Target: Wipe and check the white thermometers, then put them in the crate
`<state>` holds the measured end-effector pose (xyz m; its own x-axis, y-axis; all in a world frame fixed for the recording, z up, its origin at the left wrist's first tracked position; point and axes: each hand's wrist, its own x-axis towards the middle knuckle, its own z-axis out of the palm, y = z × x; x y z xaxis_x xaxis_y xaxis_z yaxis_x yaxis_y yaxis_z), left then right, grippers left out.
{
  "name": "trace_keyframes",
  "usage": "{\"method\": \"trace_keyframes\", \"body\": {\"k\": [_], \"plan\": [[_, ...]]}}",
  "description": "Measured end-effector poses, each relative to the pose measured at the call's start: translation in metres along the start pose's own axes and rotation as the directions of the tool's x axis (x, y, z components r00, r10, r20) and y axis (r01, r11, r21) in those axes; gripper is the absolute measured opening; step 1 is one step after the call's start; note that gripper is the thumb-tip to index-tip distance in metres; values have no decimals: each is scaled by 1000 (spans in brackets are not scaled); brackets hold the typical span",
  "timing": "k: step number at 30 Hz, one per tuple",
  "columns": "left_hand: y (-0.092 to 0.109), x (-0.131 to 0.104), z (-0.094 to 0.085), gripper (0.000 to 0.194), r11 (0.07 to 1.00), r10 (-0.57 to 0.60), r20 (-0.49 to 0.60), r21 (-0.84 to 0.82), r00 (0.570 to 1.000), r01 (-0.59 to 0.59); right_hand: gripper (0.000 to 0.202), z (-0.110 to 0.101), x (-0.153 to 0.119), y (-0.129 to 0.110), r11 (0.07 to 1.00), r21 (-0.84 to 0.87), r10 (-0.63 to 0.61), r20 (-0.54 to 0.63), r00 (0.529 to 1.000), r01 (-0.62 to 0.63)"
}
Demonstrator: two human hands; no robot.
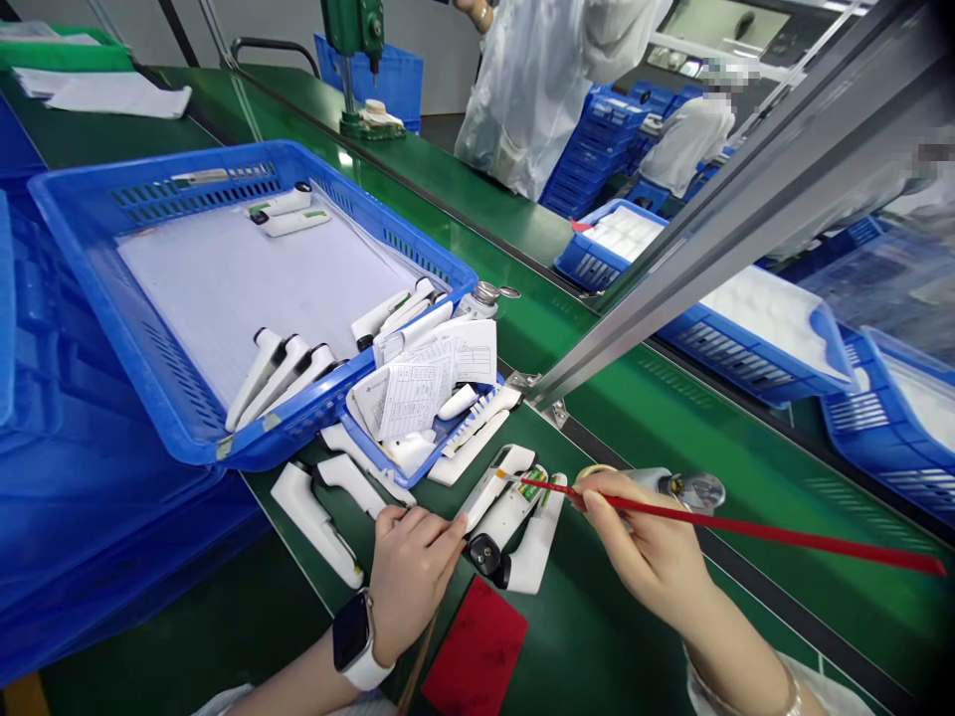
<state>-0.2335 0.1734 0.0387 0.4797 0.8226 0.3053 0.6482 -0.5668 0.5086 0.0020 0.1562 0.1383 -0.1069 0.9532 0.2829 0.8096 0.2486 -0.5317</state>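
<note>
My right hand point(646, 542) pinches a long, thin red brush point(746, 525) near its pale tip. The tip touches or hovers just over a white handheld device shaped like an infrared thermometer point(496, 482). At the lower end of that device is my left hand point(418, 567), fingers curled and thumb against it; the exact grip is partly hidden. Beside it lie a second white device with a round black end point(503, 527) and a third white device point(533, 552), with green circuit parts showing. Left of my left hand rest more white devices point(317, 522) on the green bench.
A large blue basket point(171, 398) holds several white devices on paper. A small blue tray point(399, 477) carries papers and white parts. A red sheet point(477, 651) lies in front. A metal post point(671, 249) slants over the green conveyor point(716, 418). Co-workers and blue baskets are beyond.
</note>
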Motion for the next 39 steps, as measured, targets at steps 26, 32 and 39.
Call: {"method": "trace_keyframes", "body": {"k": [26, 32, 39], "plan": [[2, 5, -11, 19, 1000, 30, 44, 2, 999, -31, 11, -3, 7, 8, 977, -214, -12, -166, 986, -24], [-5, 28, -25, 28, 972, 140, 66, 181, 988, -150, 13, 9, 18, 13, 995, -91, 11, -184, 983, -28], [-7, 30, -12, 29, 936, 186, 110, 284, 976, -210, 18, 17, 27, 6, 999, -49, 12, -127, 992, -19]]}}
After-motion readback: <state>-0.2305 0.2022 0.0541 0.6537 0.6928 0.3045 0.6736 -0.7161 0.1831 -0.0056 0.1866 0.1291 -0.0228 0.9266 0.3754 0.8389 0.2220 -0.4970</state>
